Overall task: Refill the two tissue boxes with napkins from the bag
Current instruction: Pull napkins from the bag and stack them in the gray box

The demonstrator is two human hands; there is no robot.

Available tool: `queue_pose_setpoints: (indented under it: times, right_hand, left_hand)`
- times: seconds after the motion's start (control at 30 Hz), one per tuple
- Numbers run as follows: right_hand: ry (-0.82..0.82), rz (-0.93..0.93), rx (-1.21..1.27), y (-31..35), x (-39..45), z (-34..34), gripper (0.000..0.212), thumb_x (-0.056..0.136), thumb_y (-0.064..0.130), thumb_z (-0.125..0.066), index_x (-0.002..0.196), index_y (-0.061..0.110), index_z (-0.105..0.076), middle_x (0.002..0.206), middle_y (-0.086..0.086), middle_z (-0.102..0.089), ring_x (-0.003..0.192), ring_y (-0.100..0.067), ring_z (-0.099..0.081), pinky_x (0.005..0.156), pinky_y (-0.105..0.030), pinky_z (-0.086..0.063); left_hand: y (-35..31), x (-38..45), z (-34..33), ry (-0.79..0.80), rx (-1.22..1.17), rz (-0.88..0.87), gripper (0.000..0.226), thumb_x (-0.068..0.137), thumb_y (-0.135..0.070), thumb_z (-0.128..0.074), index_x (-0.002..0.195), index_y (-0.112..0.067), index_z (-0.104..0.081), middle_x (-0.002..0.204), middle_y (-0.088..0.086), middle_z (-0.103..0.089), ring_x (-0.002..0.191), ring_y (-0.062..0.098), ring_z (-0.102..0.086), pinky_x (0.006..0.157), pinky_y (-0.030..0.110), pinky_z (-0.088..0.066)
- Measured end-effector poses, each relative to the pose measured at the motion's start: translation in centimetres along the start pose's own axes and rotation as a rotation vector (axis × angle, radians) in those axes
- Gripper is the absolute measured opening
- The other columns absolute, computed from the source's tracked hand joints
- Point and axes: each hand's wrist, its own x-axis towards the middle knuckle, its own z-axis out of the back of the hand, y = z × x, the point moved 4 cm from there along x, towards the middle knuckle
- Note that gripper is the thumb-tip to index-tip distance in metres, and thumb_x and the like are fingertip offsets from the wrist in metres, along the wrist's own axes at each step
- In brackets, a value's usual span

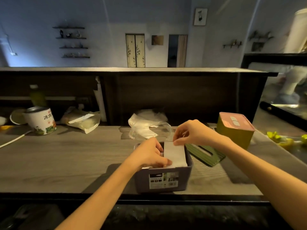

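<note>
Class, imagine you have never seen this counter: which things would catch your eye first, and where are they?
Both hands meet at the centre: the left hand and right hand pinch white napkins in an open purple tissue box. Its green lid lies right of it, a closed pink-lidded box behind.

A single head-worn camera looks forward and down from close above the wooden counter. The near edge lies at six o'clock, the back wall at twelve, and both forearms enter from below.

Two tissue boxes, one bag
</note>
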Motion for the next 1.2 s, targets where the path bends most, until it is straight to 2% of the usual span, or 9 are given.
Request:
queue_pose_setpoints:
  times: [0.1,0.17,0.23,0.33,0.43,0.67,0.9,1.07,1.2]
  right_hand:
    - [-0.047,0.027,-0.046,0.5,-0.2,-0.9,0.016,0.082,0.029,-0.084,0.088,0.028,-0.069,0.088,0.012,-0.068,0.082,-0.004,-0.066,0.079,-0.024,-0.059]
    - [-0.067,0.054,-0.124,0.6,-0.4,-1.6,0.024,0.080,0.029,-0.086,0.088,0.029,-0.063,0.092,0.013,-0.063,0.083,-0.006,-0.062,0.075,-0.022,-0.056]
    - [-0.070,0.059,-0.135,0.4,-0.4,-1.8,0.026,0.080,0.032,-0.085,0.088,0.031,-0.060,0.094,0.014,-0.059,0.083,-0.007,-0.060,0.070,-0.018,-0.050]
    - [-0.101,-0.004,0.055,-0.9,0.7,-0.9,0.019,0.086,0.041,-0.078,0.095,0.031,-0.065,0.091,0.013,-0.065,0.081,-0.004,-0.064,0.066,-0.017,-0.050]
    - [-0.124,-0.022,0.135,-2.7,3.0,-0.8,0.013,0.095,0.034,-0.070,0.106,0.029,-0.067,0.095,0.012,-0.070,0.084,-0.002,-0.069,0.077,-0.021,-0.058]
    - [-0.070,-0.006,0.127,-5.0,10.3,-5.9,0.028,0.099,0.021,-0.066,0.126,0.017,-0.070,0.117,0.001,-0.074,0.102,-0.008,-0.069,0.096,-0.026,-0.055]
    - [-0.099,0.030,0.063,-4.7,16.9,-9.0,0.067,0.097,0.030,-0.066,0.157,0.025,-0.036,0.137,-0.006,-0.064,0.121,-0.024,-0.063,0.103,-0.037,-0.052]
    - [-0.115,0.168,-0.086,-3.9,20.6,-9.8,0.023,0.097,0.023,-0.065,0.119,0.023,-0.073,0.114,0.005,-0.075,0.100,-0.009,-0.069,0.093,-0.038,-0.057]
    - [0.043,0.182,-0.153,-3.7,22.4,-11.9,0.040,0.094,0.027,-0.066,0.134,0.026,-0.063,0.134,0.003,-0.066,0.110,-0.012,-0.065,0.099,-0.038,-0.054]
  left_hand:
    - [0.3,0.4,-0.2,-0.075,0.217,-0.007,0.049,0.076,-0.031,-0.087,0.110,-0.015,-0.055,0.096,0.002,-0.074,0.089,0.012,-0.069,0.074,0.025,-0.055]
    - [0.4,0.7,-0.3,-0.119,0.317,-0.033,0.047,0.075,-0.034,-0.087,0.105,-0.017,-0.055,0.093,0.000,-0.070,0.089,0.013,-0.065,0.083,0.032,-0.054]
    - [0.4,0.9,0.2,-0.134,0.314,-0.059,0.043,0.074,-0.035,-0.087,0.099,-0.018,-0.057,0.085,-0.001,-0.070,0.083,0.013,-0.067,0.084,0.036,-0.055]
    - [0.5,1.5,2.9,-0.198,0.222,-0.097,0.032,0.077,-0.037,-0.084,0.093,-0.019,-0.062,0.076,-0.004,-0.072,0.068,0.002,-0.066,0.061,0.018,-0.051]
    - [1.8,3.3,6.3,-0.314,0.151,-0.120,0.022,0.086,-0.037,-0.076,0.095,-0.018,-0.069,0.076,-0.004,-0.073,0.064,0.001,-0.067,0.058,0.014,-0.050]
    - [6.7,12.0,6.5,-0.257,0.259,-0.122,0.020,0.099,-0.020,-0.060,0.114,-0.019,-0.073,0.113,-0.002,-0.072,0.103,0.008,-0.063,0.092,0.026,-0.052]
    - [10.6,18.0,5.8,-0.538,0.180,-0.031,0.053,0.102,-0.005,-0.047,0.150,-0.021,-0.036,0.151,0.008,-0.041,0.132,0.026,-0.045,0.105,0.038,-0.042]
    - [11.7,19.5,6.7,-0.601,0.203,0.045,0.085,0.094,0.001,-0.056,0.158,-0.031,-0.011,0.151,0.012,-0.036,0.128,0.031,-0.049,0.099,0.049,-0.051]
    - [11.6,19.2,7.4,-0.622,0.131,0.011,0.092,0.091,0.005,-0.058,0.160,-0.032,-0.010,0.156,0.010,-0.030,0.135,0.030,-0.043,0.104,0.049,-0.048]
